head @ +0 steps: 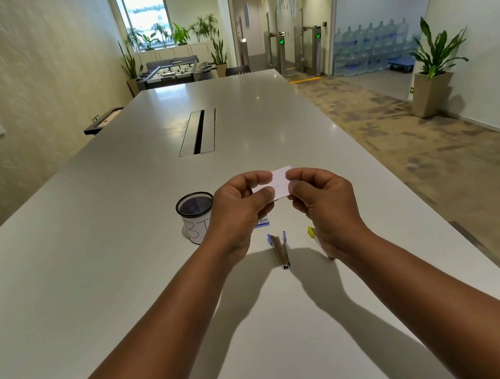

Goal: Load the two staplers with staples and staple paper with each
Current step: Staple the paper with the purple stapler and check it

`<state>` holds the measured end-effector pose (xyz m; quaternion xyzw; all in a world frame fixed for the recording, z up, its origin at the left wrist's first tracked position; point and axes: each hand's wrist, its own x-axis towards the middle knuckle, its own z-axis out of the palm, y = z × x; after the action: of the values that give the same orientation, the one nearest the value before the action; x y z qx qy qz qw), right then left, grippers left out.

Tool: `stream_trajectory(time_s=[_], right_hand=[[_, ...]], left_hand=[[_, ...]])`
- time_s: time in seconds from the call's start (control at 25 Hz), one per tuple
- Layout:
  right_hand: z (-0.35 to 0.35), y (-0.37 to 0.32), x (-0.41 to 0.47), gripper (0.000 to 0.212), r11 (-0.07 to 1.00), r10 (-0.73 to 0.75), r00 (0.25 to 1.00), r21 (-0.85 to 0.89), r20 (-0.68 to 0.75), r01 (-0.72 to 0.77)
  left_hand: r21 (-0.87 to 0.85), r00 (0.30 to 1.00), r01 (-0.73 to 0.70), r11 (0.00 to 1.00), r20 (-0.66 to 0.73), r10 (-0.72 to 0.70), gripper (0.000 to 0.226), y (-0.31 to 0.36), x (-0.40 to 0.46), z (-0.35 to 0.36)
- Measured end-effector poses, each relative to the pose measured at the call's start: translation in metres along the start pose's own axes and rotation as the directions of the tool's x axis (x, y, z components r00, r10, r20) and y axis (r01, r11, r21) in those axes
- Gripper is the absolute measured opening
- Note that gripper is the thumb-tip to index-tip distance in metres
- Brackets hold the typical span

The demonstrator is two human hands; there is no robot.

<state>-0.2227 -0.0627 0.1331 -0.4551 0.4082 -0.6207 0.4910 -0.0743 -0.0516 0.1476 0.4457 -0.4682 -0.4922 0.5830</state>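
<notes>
White box: a small white box (281, 183), its print too fine to read, sits just above frame centre, held over the table (86, 251).
Left hand: the left hand (239, 211) pinches the box's left end between thumb and fingers, hiding that end.
Right hand: the right hand (324, 203) grips the box's right edge the same way; the fingers (301, 175) cover that corner.
Purple stapler: the purple stapler (280, 249) lies open on the table below the hands, between the wrists, metal rail showing.
Yellow stapler: the yellow stapler (314, 234) lies just right of it, mostly hidden by the right wrist.
Mesh cup: a black mesh cup (196, 213) stands left of the left hand; its paper label is partly covered.
Blue-edged item: a pad or box (261, 222) peeks out under the left hand; what it is cannot be told.
</notes>
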Motion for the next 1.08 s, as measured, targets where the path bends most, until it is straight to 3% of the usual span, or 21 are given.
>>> stream_trajectory(time_s=[0.12,0.48,0.88,1.08], right_hand=[[-0.0013,0.0002,-0.0001,0.021,1.000,-0.020,0.999,-0.022,0.026,0.021],[-0.0024,-0.0002,0.0002,0.022,1.000,0.009,0.998,-0.029,0.064,-0.007],[-0.0051,0.0002,-0.0019,0.019,0.995,0.080,0.993,-0.069,0.087,-0.074],[-0.0043,-0.0009,-0.0023,0.019,0.994,0.107,0.991,-0.030,0.083,-0.105]], left_hand=[[-0.080,0.998,0.057,0.995,-0.004,-0.057,0.026,0.0014,0.0012,-0.0014],[-0.074,0.983,0.169,0.983,-0.063,-0.174,0.021,0.0066,0.0030,-0.0009],[-0.223,0.917,0.351,0.909,-0.113,-0.382,0.006,0.0078,0.0021,0.0003],[-0.258,0.911,0.367,0.893,-0.094,-0.402,0.018,0.0099,0.0014,-0.0029]])
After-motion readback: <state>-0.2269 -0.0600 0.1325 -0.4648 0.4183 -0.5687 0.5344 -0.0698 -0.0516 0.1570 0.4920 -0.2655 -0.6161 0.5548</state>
